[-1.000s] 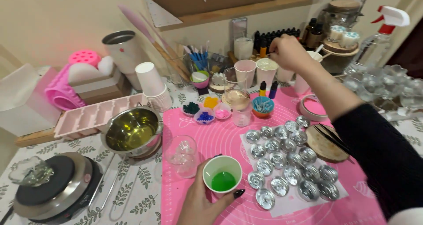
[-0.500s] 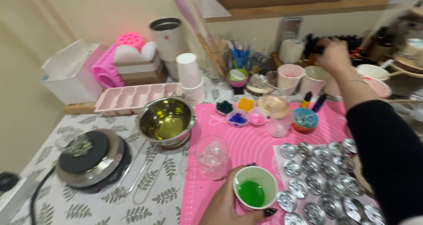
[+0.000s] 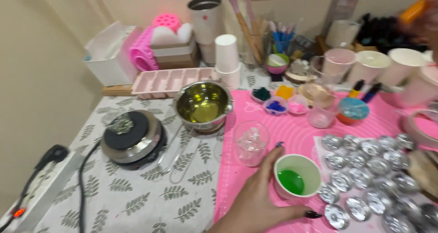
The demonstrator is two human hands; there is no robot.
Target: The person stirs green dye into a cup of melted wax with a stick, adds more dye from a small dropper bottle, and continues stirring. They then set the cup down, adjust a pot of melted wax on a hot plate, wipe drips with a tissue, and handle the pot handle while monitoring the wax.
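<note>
My left hand point(image 3: 255, 203) wraps around a white cup point(image 3: 297, 176) that has green liquid in its bottom and stands on a pink mat point(image 3: 292, 128). Just behind it is a clear glass point(image 3: 251, 143) with pale chunks inside. My right hand point(image 3: 429, 25) is blurred at the top right edge, raised over the back row of cups. It grips a small orange object point(image 3: 413, 10), too blurred to tell what kind. Several round metal cups point(image 3: 365, 169) lie on the mat right of the white cup.
A steel bowl point(image 3: 203, 105) of yellow-green liquid and a round hot plate point(image 3: 132, 139) stand on the leaf-print cloth at the left. A pink mould tray point(image 3: 169, 80), stacked paper cups point(image 3: 226, 59), small dye dishes point(image 3: 276, 106) and pale cups point(image 3: 368, 64) line the back. A power strip point(image 3: 32, 192) lies at the lower left.
The view has swung left, bringing in the hot plate and power strip. My right hand has lifted from the bottles at the back with an orange object. My left hand stays on the cup.
</note>
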